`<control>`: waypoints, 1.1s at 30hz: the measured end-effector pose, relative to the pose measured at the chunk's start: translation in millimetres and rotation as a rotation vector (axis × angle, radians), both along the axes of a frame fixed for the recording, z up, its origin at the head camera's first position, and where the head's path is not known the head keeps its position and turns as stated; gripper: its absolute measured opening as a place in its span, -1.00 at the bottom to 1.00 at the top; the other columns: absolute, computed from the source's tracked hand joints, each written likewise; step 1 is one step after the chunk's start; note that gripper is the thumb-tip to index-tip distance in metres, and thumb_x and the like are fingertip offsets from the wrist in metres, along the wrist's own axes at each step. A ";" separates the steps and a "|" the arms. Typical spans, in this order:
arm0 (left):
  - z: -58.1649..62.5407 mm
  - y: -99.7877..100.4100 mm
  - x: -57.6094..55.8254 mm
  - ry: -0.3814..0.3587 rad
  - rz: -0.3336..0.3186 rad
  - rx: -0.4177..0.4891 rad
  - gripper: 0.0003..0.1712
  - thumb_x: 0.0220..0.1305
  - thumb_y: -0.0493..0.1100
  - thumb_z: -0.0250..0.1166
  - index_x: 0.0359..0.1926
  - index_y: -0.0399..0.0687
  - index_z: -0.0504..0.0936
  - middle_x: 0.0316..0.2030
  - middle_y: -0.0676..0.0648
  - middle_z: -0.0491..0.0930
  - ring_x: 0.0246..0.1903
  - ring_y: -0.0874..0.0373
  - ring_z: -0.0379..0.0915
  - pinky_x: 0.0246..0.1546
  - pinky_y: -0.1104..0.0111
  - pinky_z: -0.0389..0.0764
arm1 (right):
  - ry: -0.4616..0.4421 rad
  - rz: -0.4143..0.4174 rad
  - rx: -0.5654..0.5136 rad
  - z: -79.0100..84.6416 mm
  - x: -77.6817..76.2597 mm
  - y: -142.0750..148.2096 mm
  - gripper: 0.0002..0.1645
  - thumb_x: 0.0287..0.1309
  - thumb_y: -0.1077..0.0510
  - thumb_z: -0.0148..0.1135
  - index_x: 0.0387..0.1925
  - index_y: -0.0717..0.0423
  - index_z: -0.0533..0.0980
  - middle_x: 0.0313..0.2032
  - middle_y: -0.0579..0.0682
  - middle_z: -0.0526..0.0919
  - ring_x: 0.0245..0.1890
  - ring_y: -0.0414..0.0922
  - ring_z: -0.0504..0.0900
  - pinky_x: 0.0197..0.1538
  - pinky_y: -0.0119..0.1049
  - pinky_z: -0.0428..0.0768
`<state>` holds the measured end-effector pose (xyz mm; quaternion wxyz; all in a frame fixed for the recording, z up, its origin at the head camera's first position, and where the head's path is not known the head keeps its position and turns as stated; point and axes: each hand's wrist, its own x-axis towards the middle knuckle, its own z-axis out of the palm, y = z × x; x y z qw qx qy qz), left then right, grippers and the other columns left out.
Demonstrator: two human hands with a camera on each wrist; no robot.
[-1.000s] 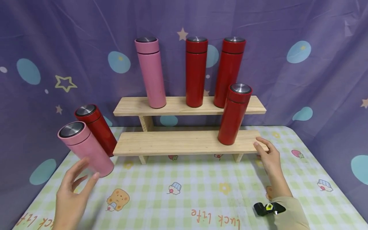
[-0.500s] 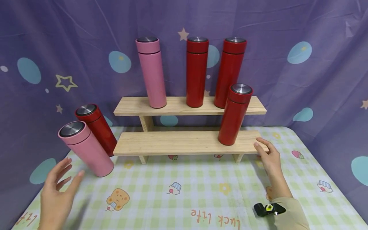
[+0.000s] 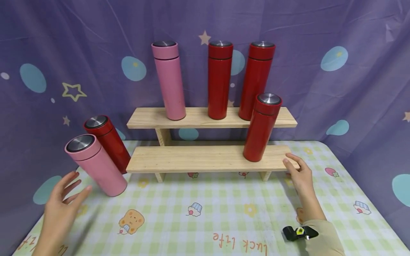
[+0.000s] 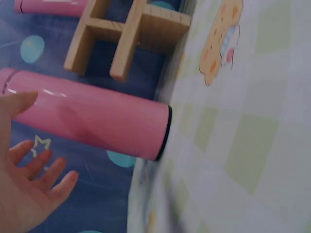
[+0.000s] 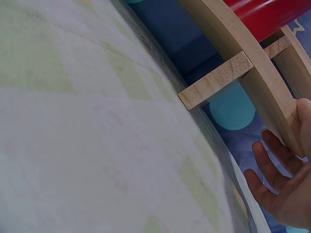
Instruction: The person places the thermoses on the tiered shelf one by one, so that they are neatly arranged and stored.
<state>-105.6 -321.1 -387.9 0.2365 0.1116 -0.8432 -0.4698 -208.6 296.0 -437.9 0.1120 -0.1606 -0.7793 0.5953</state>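
My left hand hovers just left of a pink thermos, its fingers spread and holding nothing. In the left wrist view the pink thermos stands on the cloth, with thumb and fingers apart from each other beside it. A red thermos stands behind, partly hidden by the pink one. At the right end of the two-tier wooden shelf, my right hand grips the lower board. The right wrist view shows the board's end between the thumb and the curled fingers.
On the upper board stand another pink thermos and two red thermoses, left and right. A further red thermos stands on the lower board's right part. A checked tablecloth lies under everything; a purple curtain hangs behind.
My left hand has moved left, away from in front of the pink thermos, then slightly up toward its side. The right hand and the thermoses have stayed in place.
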 end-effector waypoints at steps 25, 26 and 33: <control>-11.7 3.6 -47.0 -0.014 -0.061 0.082 -0.17 0.28 -0.22 0.36 0.47 -0.02 0.14 0.17 0.11 0.31 0.12 0.38 0.25 -0.08 0.70 0.36 | 0.005 -0.016 -0.018 -1.2 -1.2 0.7 -0.31 0.26 -0.24 0.24 0.33 -0.06 0.43 0.30 0.07 0.35 -0.18 -0.29 0.47 -0.15 -0.47 0.59; -12.2 4.4 -48.2 -0.011 -0.058 0.087 -0.19 0.27 -0.22 0.37 0.45 0.01 0.16 0.13 0.15 0.33 0.10 0.38 0.26 -0.09 0.70 0.36 | 0.006 -0.015 -0.016 -1.2 -1.2 0.7 -0.31 0.27 -0.24 0.24 0.34 -0.06 0.43 0.31 0.07 0.34 -0.18 -0.29 0.46 -0.15 -0.47 0.59; -15.5 9.4 -54.8 -0.032 -0.024 0.094 -0.19 0.25 -0.17 0.40 0.41 0.05 0.17 0.07 0.22 0.33 0.01 0.39 0.29 -0.11 0.70 0.35 | -0.001 -0.009 -0.011 -0.9 -0.6 0.5 -0.31 0.26 -0.25 0.23 0.34 -0.07 0.43 0.34 0.08 0.33 -0.17 -0.29 0.46 -0.15 -0.46 0.58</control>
